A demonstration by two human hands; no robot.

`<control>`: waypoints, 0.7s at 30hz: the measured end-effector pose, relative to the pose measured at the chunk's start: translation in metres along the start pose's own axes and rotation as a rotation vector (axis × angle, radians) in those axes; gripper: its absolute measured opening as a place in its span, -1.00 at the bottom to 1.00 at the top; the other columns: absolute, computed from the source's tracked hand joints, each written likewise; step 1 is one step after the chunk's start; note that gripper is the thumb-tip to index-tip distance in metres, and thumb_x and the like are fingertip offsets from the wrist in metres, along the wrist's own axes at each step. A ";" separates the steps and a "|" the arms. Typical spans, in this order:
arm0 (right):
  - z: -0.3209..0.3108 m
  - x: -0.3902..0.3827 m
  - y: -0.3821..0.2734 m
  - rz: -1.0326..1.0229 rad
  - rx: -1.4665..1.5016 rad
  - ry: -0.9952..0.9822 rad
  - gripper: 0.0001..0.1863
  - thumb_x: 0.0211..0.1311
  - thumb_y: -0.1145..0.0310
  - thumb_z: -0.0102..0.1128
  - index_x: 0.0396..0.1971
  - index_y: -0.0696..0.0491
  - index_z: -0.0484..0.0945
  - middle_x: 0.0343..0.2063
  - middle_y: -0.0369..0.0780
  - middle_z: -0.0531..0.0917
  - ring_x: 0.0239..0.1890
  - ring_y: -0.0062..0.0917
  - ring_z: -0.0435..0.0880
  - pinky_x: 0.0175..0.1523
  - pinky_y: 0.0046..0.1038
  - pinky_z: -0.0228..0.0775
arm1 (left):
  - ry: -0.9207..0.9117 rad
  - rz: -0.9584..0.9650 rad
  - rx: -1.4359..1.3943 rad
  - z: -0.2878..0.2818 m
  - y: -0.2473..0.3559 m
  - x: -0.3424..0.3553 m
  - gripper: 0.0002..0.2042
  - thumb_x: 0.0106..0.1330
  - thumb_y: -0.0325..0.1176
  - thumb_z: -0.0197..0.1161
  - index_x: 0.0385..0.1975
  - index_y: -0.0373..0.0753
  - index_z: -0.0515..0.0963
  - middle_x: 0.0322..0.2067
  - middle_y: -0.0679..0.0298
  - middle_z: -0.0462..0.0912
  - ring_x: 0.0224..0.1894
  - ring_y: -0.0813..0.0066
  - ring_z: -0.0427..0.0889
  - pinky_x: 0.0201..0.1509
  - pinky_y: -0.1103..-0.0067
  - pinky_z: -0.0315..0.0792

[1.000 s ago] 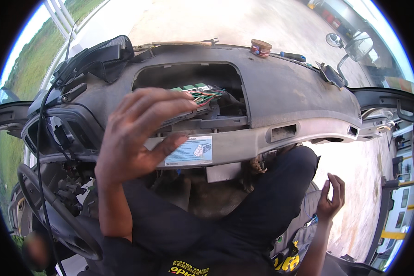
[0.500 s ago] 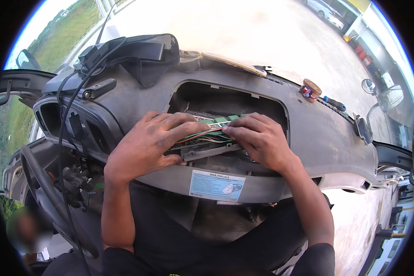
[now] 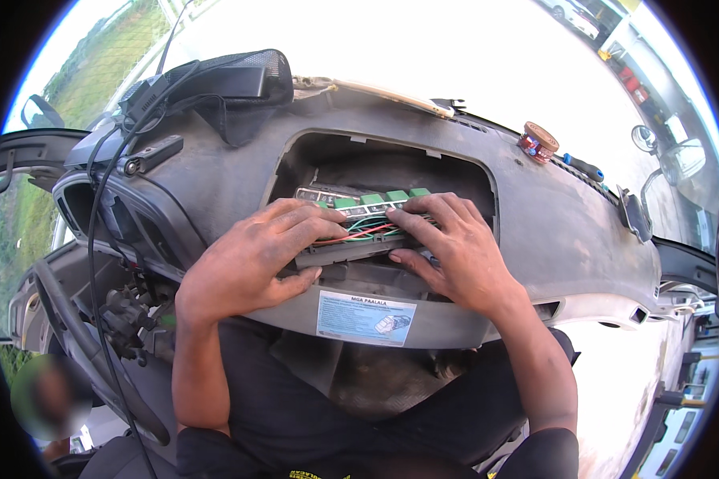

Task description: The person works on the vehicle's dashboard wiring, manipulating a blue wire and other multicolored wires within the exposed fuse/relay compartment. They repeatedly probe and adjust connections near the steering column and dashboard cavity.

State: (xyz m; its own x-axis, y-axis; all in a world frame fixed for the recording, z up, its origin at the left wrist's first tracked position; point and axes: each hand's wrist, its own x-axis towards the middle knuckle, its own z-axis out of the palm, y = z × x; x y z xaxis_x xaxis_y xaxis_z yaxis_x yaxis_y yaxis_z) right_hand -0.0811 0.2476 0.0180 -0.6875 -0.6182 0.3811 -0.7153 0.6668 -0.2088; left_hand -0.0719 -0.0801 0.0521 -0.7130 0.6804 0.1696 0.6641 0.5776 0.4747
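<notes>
Your left hand (image 3: pixel 252 259): fingers spread flat over the left end of the module (image 3: pixel 359 227), thumb hooked under its front edge, clamped on it. Your right hand (image 3: pixel 455 247): fingers laid across the module's right end, thumb under the front edge, also gripping it. The hands are apart, one at each end.

Module: a grey box with green connectors (image 3: pixel 383 198) along its top and red, green and white wires (image 3: pixel 363 231) over it, sitting at the mouth of the opening (image 3: pixel 391 164) in the dashboard (image 3: pixel 535 215).

Label (image 3: pixel 365 317): pale sticker on the dashboard's front face, just below the module.

Tape roll (image 3: pixel 539 140): on top of the dashboard, right of the opening. Screwdriver (image 3: pixel 581 166): blue handle, just right of the roll.

Steering wheel (image 3: pixel 80 351): left of and below the opening. Black cable (image 3: pixel 96 239): hanging down the dashboard's left side.
</notes>
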 end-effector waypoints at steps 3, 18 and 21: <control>0.003 -0.006 0.003 -0.052 0.016 -0.032 -0.52 0.49 0.15 0.57 0.33 -0.06 0.77 0.13 -0.21 0.76 0.28 -0.22 0.73 0.37 -0.13 0.60 | 0.022 -0.018 -0.006 0.003 0.003 0.001 -0.49 0.35 -0.42 0.60 0.32 -0.14 0.71 0.39 0.18 0.74 0.45 -0.02 0.66 0.51 0.12 0.61; 0.008 -0.003 -0.007 0.008 0.053 0.004 -0.60 0.42 0.23 0.62 0.18 -0.01 0.78 0.23 -0.15 0.72 0.34 -0.17 0.73 0.42 -0.06 0.62 | 0.187 -0.266 -0.114 0.005 0.007 -0.002 -0.64 0.75 -0.34 0.26 0.45 -0.22 0.64 0.30 -0.06 0.75 0.40 -0.16 0.69 0.50 0.12 0.54; 0.011 -0.007 -0.004 -0.008 0.073 0.030 -0.58 0.42 0.24 0.62 0.22 -0.04 0.79 0.23 -0.16 0.74 0.31 -0.19 0.75 0.35 -0.08 0.68 | 0.139 -0.344 -0.071 0.005 0.010 0.000 -0.64 0.81 -0.27 0.21 0.44 -0.24 0.63 0.33 -0.06 0.74 0.42 -0.14 0.70 0.53 0.15 0.52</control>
State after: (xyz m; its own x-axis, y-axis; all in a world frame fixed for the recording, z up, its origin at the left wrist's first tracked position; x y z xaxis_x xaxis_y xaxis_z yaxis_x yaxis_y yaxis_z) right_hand -0.0751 0.2448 0.0057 -0.6781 -0.6104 0.4093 -0.7291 0.6290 -0.2700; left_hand -0.0644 -0.0719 0.0525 -0.9187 0.3813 0.1033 0.3666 0.7256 0.5823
